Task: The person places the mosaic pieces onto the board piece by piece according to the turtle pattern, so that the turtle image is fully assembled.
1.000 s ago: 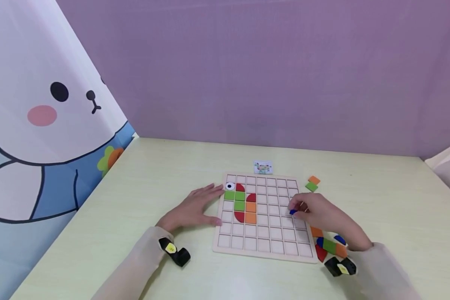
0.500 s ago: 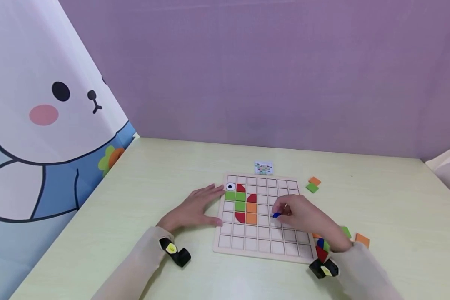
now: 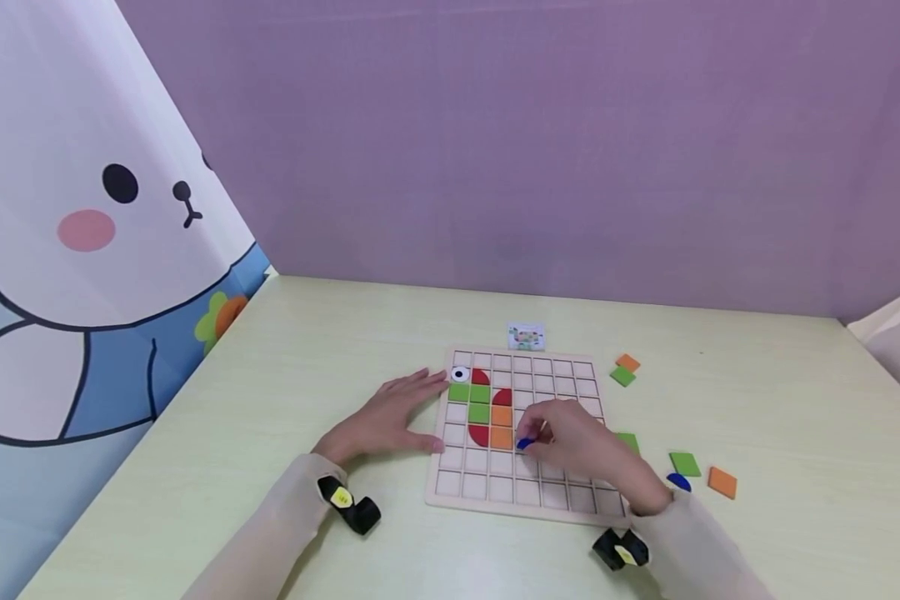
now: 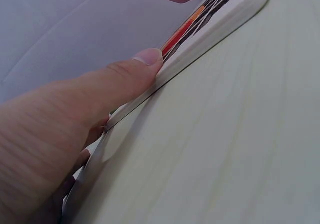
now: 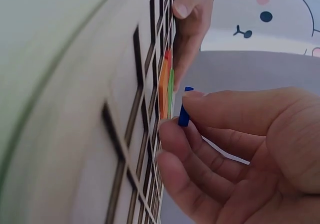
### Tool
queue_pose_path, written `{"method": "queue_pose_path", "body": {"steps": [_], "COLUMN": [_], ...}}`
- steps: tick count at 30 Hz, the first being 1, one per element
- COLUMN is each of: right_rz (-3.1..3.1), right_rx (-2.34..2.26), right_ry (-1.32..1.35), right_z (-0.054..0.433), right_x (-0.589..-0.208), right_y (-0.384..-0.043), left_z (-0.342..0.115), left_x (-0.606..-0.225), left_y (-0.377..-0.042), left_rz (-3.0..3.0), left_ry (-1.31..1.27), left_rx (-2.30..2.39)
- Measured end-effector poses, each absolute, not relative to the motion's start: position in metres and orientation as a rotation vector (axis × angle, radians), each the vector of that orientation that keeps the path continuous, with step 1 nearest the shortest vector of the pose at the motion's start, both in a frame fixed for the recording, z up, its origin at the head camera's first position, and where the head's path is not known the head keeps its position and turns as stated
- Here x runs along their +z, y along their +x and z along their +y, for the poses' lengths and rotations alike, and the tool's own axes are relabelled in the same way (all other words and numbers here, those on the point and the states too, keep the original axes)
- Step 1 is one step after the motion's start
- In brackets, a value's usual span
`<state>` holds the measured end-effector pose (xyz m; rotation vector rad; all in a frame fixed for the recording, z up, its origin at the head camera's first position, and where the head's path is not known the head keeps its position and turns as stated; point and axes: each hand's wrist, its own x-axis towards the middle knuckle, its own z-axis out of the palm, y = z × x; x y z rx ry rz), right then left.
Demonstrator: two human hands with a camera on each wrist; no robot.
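Note:
A wooden grid board (image 3: 476, 485) lies on the table. My left hand (image 3: 390, 421) rests at its left edge, fingers extended; in the left wrist view the thumb (image 4: 125, 72) touches the rim. Over the board's middle, my right hand (image 3: 570, 442) pinches a small blue piece (image 3: 525, 443) between thumb and fingers, just right of the lower orange square (image 3: 501, 438). The right wrist view shows the blue piece (image 5: 185, 107) on edge, apart from the grid. Set in cells are an eye tile (image 3: 460, 374), green squares (image 3: 479, 414), and red rounded pieces (image 3: 478, 435).
Beyond the board lies a small picture card (image 3: 526, 337). Right of the board are loose tiles: orange (image 3: 628, 362), green (image 3: 623, 377), another green square (image 3: 685, 464), a blue rounded piece (image 3: 678, 482) and an orange square (image 3: 722, 482). My right forearm covers part of that area.
My right hand has moved left across the board with the blue piece, from its right side to beside the orange squares. The left hand has stayed in place.

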<state>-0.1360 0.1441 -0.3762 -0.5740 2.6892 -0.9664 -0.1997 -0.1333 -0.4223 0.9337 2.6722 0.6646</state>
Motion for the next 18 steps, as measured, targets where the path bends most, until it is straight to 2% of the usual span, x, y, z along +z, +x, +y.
{"method": "queue_pose_path", "body": {"steps": [10, 18], "right_rz": [2.659, 2.659], "right_rx": [-0.986, -0.994], "right_ry": [-0.724, -0.722], "right_z": [0.130, 0.120], "right_x": [-0.384, -0.388], "right_y": [-0.138, -0.135], "left_z": [-0.134, -0.133], "left_x": [-0.420, -0.421], "left_y": [-0.199, -0.199], "left_rz": [2.673, 2.670], "left_ry": [0.938, 0.934], "left_rx": [0.665, 0.668]}}
